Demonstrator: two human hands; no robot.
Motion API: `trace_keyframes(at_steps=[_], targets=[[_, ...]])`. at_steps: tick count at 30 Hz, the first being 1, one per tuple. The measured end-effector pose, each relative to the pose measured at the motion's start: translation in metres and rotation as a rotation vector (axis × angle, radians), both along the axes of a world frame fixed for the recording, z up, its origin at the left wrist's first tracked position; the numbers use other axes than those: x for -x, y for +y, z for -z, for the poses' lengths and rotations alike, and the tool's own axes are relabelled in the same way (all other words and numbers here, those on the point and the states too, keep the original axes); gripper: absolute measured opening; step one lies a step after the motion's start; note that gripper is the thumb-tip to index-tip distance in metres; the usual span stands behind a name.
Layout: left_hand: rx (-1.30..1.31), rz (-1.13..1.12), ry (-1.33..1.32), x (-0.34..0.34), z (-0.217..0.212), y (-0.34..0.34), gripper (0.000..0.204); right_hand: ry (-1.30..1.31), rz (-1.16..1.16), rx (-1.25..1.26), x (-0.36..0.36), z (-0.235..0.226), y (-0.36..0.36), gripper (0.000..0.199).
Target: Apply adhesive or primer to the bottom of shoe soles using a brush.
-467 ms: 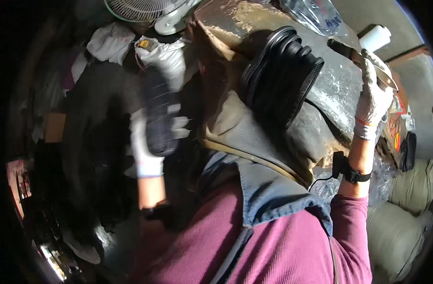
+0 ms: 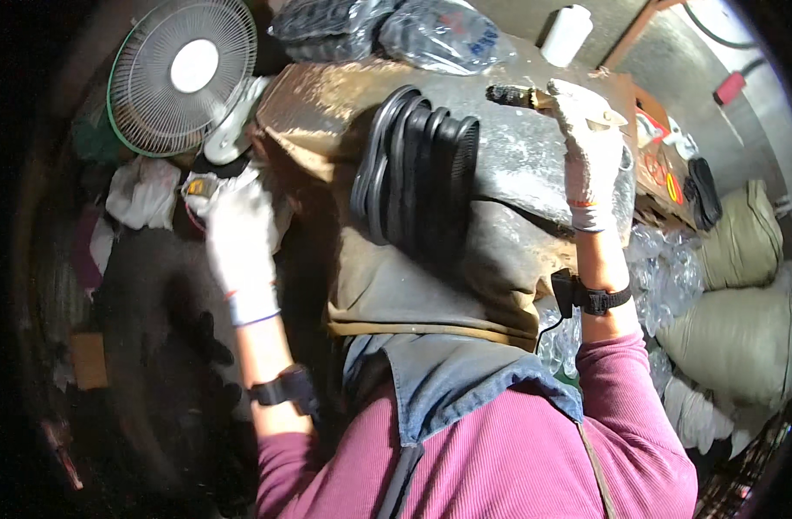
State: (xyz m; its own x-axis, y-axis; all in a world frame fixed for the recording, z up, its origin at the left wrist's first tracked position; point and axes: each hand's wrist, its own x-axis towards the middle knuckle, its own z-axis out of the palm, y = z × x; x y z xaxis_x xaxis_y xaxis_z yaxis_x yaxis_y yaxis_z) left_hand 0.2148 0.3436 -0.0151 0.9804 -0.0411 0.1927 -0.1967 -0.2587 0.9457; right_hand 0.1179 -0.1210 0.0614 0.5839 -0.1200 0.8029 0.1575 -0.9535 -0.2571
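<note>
Black soles (image 2: 413, 173) stand on edge on the surface (image 2: 521, 143), seemingly supporting each other. The right hand (image 2: 590, 160) has fingers wrapped around a dark-ended tool (image 2: 510, 96). The left hand (image 2: 240, 246) is blurred; its fingers' opening and hold I cannot tell.

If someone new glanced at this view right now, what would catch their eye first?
Probably the row of black shoe soles, standing on edge near the middle of the worn work surface. Next, the big round fan at the upper left. Then the white-gloved hands: the right hand around a dark-ended tool, the left hand blurred, left of the soles.
</note>
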Motion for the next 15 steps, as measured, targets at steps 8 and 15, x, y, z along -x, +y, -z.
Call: trace_keyframes(at_steps=[8, 15], targets=[[-1.062, 0.238, -0.743, -0.015, -0.010, -0.271, 0.075, -0.015, 0.047, -0.393, 0.053, 0.005, -0.072, 0.025], [-0.883, 0.306, -0.934, -0.012, 0.007, -0.287, 0.049, 0.012, 0.332, -0.310, 0.062, 0.035, -0.170, 0.014]])
